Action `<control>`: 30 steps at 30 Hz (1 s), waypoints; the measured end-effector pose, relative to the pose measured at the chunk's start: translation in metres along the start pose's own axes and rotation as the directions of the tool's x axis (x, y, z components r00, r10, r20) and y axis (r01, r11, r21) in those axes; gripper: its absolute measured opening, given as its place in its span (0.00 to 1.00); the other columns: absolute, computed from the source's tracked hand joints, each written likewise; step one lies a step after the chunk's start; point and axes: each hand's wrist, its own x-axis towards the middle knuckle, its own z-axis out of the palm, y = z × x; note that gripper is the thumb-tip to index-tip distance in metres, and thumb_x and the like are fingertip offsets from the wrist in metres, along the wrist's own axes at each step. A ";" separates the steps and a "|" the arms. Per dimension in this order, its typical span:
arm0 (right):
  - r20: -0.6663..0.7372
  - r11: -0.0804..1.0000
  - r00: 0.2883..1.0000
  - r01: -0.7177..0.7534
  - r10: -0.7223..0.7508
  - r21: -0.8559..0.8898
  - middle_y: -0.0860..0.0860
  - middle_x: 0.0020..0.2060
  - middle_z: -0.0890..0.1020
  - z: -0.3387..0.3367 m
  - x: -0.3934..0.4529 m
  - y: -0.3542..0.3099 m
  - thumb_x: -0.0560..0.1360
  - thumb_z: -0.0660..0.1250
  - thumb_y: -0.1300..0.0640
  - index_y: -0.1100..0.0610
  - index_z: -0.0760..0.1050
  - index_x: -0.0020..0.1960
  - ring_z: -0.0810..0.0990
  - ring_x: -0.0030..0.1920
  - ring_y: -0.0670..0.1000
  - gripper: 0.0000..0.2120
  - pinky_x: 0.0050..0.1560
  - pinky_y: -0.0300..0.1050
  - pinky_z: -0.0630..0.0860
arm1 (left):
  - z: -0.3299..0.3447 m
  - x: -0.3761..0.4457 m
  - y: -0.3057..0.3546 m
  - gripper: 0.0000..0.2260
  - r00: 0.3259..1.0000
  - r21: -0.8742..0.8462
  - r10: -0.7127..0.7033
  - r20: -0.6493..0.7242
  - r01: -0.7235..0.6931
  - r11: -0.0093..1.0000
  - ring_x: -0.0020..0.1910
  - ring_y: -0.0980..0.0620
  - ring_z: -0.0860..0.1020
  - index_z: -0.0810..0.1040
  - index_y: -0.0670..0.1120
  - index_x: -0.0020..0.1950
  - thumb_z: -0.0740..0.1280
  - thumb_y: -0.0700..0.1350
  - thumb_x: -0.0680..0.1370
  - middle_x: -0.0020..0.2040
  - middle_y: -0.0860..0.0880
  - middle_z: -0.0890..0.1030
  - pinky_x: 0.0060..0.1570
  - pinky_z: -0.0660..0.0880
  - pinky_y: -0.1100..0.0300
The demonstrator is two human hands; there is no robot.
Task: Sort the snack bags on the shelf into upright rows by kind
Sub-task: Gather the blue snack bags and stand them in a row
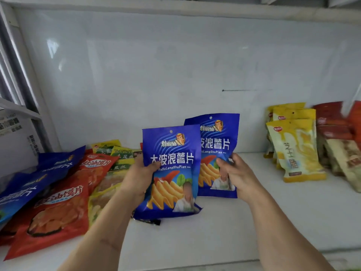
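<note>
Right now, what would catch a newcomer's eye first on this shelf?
Two blue potato chip bags stand upright mid-shelf: the left hand holds the front blue bag, the right hand the rear blue bag. To the left sprawls a heap of red bags; at right, yellow bags stand in a row.

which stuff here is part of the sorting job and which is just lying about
Part of the job:
- two blue chip bags, in left hand and right hand
- mixed pile of bags
- yellow bags
- red bags

Just lying about:
- cardboard box
</note>
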 end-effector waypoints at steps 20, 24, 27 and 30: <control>-0.008 0.994 0.999 0.040 -0.041 -0.098 0.48 0.49 0.85 -0.148 0.107 0.012 0.74 0.73 0.45 0.46 0.76 0.55 0.85 0.48 0.51 0.12 0.55 0.58 0.81 | 0.184 0.018 -0.017 0.09 0.984 0.045 0.105 -0.142 -0.100 0.994 0.44 0.44 0.87 0.77 0.43 0.60 0.69 0.44 0.81 0.48 0.45 0.88 0.47 0.84 0.44; 0.033 0.997 0.999 0.008 -0.006 -0.073 0.46 0.49 0.86 -0.149 0.134 0.021 0.72 0.75 0.44 0.44 0.76 0.56 0.86 0.49 0.52 0.15 0.55 0.62 0.81 | 0.193 0.027 -0.021 0.10 0.975 0.069 0.093 -0.201 -0.080 0.994 0.45 0.43 0.87 0.76 0.43 0.61 0.69 0.44 0.81 0.49 0.43 0.87 0.49 0.83 0.43; 0.063 0.999 0.998 0.001 0.001 -0.041 0.48 0.52 0.85 -0.143 0.148 0.024 0.73 0.75 0.46 0.47 0.76 0.58 0.86 0.50 0.53 0.16 0.55 0.60 0.81 | 0.197 0.037 -0.022 0.10 0.965 0.109 0.100 -0.242 -0.075 0.991 0.45 0.44 0.87 0.77 0.43 0.61 0.69 0.44 0.81 0.49 0.44 0.87 0.49 0.83 0.43; 0.068 1.000 0.998 0.002 -0.001 -0.015 0.50 0.51 0.85 -0.141 0.156 0.028 0.74 0.74 0.49 0.49 0.76 0.57 0.86 0.48 0.51 0.14 0.50 0.53 0.83 | 0.202 0.048 -0.021 0.09 0.963 0.139 0.118 -0.244 -0.086 0.987 0.44 0.44 0.87 0.77 0.44 0.60 0.69 0.45 0.81 0.48 0.45 0.87 0.50 0.83 0.42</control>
